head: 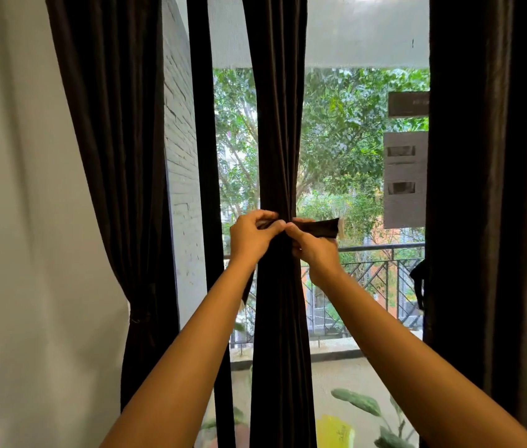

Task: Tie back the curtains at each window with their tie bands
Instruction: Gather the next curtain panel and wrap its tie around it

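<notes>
A dark brown curtain (pixel 279 124) hangs gathered into a narrow bunch in the middle of the window. A matching dark tie band (pixel 321 228) wraps it at its pinched waist. My left hand (pixel 250 236) grips one end of the band on the left of the bunch. On the right side, my right hand (pixel 312 250) pinches the other end, whose free tip sticks out to the right. Both thumbs meet in front of the curtain.
Another dark curtain (pixel 120 156) hangs at the left beside a white wall (pixel 23 221), held at its waist by a band (pixel 137 318). A third dark curtain (pixel 494 189) fills the right. Outside are a balcony railing (pixel 381 247), trees and potted leaves (pixel 359 402).
</notes>
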`<state>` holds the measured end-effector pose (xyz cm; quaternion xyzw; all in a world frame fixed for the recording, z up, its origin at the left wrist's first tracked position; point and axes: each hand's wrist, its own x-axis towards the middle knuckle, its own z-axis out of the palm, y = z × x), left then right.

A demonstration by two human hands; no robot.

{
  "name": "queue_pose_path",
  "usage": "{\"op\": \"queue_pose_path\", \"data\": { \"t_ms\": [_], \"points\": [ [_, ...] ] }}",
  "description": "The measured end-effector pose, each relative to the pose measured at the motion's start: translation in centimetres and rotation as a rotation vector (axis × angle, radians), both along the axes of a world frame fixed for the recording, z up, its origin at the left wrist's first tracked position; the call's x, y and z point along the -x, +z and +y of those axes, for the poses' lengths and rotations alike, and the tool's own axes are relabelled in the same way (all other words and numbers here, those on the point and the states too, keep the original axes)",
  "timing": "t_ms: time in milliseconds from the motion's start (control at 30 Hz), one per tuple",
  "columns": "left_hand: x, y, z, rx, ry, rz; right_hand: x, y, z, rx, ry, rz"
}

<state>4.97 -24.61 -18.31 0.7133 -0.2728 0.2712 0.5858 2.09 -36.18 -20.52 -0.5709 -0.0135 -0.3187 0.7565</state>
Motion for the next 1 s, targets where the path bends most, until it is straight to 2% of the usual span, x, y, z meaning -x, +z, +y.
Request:
{"op": "queue_pose_path", "data": {
  "t_ms": [200, 367, 500, 800, 1000],
  "points": [
    [-0.2, -1.5, -1.5, 0.177, -0.129, 0.156, -1.1, -0.4, -0.9, -0.018, 0.041, 0.055],
    [-0.3, -1.8, -2.0, 0.094, -0.039, 0.095, -1.2, -0.3, -1.5, 0.054, 0.013, 0.106],
    [-0.5, -1.1, -2.1, 0.062, -0.017, 0.135, -1.4, 0.0, -1.8, 0.100, -0.050, 0.138],
    [-0.7, -0.8, -2.4, 0.076, -0.149, 0.247, -0.9, -0.1, -1.8, 0.117, 0.017, -0.025],
    [-0.6, -0.7, -2.3, 0.117, -0.098, 0.297, -1.4, 0.0, -1.6, 0.148, -0.027, 0.050]
  ]
}}
